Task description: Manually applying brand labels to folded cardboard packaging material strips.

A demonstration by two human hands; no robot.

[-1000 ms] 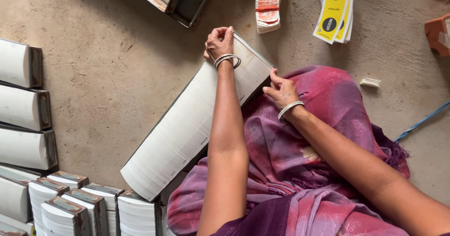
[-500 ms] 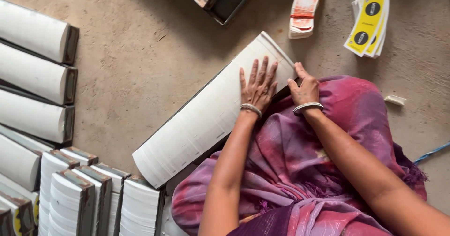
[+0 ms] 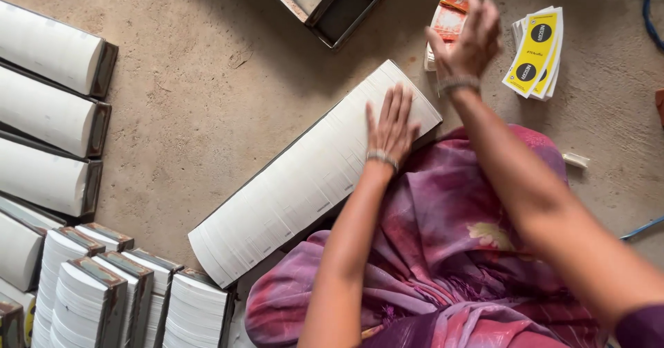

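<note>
The right hand (image 3: 465, 38) has just left the long white stack (image 3: 315, 175) where it sat half a second ago; it is now lifted and stretched out over the red-and-white labels (image 3: 453, 16) on the floor, blurred with motion, fingers loosely spread and holding nothing. So the squaring of the stack looks done for the moment and the reach has turned to the labels. The left hand (image 3: 389, 123) stays flat on the stack near its far end, fingers splayed and pressing down, arm straight from the lap. The stack lies slantwise on the concrete floor (image 3: 194, 113), its near edge against the purple cloth (image 3: 443, 251). Yellow labels (image 3: 536, 51) lie just right of the red ones.
</note>
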